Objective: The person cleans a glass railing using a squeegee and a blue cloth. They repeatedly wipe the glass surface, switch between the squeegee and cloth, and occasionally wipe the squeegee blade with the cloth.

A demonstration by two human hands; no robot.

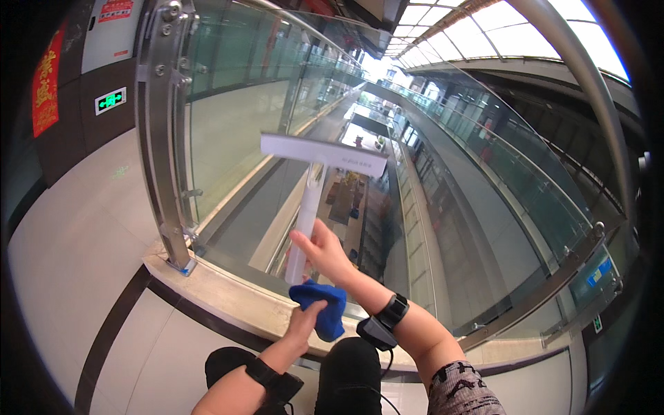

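Observation:
My right hand (328, 252) grips the handle of a pale plastic window squeegee (307, 207), held upright with its wide head at the top and the dark rubber edge uppermost. Just below the handle's lower end, my left hand (305, 322) holds a bunched blue cloth (328, 311). Behind the squeegee stands a clear glass balustrade panel (233, 228). Whether the squeegee's head touches the glass, I cannot tell. Both wrists wear black strapped devices.
A steel post (166, 140) rises at the left from a stone ledge (228, 293). A metal handrail (586, 67) curves at the upper right. Beyond the glass is a drop to lower floors. My knees (348, 373) are close to the ledge.

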